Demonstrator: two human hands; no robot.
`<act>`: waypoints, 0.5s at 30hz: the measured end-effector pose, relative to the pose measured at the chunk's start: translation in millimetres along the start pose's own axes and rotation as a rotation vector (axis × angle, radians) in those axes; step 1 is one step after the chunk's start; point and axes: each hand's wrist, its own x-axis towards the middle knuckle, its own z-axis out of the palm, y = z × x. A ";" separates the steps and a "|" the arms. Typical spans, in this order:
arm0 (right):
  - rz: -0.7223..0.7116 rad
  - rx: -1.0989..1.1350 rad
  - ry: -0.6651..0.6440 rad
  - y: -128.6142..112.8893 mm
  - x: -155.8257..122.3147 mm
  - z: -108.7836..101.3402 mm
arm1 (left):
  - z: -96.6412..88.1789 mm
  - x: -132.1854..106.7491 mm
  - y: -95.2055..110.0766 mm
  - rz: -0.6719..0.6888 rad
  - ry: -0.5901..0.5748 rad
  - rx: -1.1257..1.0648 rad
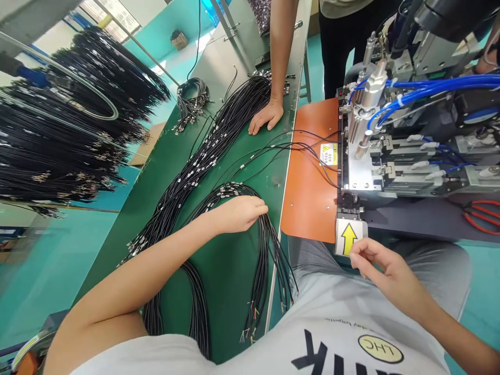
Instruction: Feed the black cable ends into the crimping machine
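My left hand point(239, 212) rests on a looped bundle of black cables point(269, 260) lying on the green table point(226, 271), its fingers curled and pinching at the strands. My right hand point(380, 265) hovers in front of my lap, just below the yellow arrow label point(349, 238) on the machine's front; its fingers are loosely pinched and I cannot make out anything in them. The cable ends with stripped coloured wires point(252, 320) hang over the table's near edge.
A crimping machine point(394, 151) with blue hoses stands on an orange plate point(310, 177); thin cables run into it. Another person's hand point(266, 115) lies flat on a long cable bundle point(203, 156). More cables hang on a rack point(66, 120) at left. Red-handled pliers point(482, 214) lie at right.
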 end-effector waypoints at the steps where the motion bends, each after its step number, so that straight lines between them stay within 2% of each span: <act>1: -0.009 -0.007 -0.001 -0.7 0.6 0.4 | -8.6 -1.0 -3.7 -0.059 0.031 -0.026; 4: -0.026 -0.004 -0.010 -5.0 3.7 4.3 | -31.9 8.0 1.9 -0.212 0.217 -0.091; 6: -0.046 0.025 -0.017 -9.8 7.8 8.8 | -39.3 27.3 25.9 -0.229 0.292 -0.152; 7: -0.066 0.042 -0.019 -12.0 10.4 10.9 | -39.4 40.4 43.1 -0.201 0.285 -0.178; 10: -0.145 0.063 -0.008 -12.5 19.2 11.5 | -27.4 83.9 97.4 0.037 0.192 -0.307; 11: -0.165 0.067 0.014 -9.8 21.5 9.1 | -20.8 97.2 110.9 0.060 0.179 -0.329; 13: -0.182 0.078 0.083 -1.1 23.8 1.3 | -6.4 119.4 125.4 -0.049 0.183 -0.278; 15: -0.194 0.069 0.182 8.3 23.6 -7.5 | 7.3 134.9 125.5 -0.249 0.193 -0.140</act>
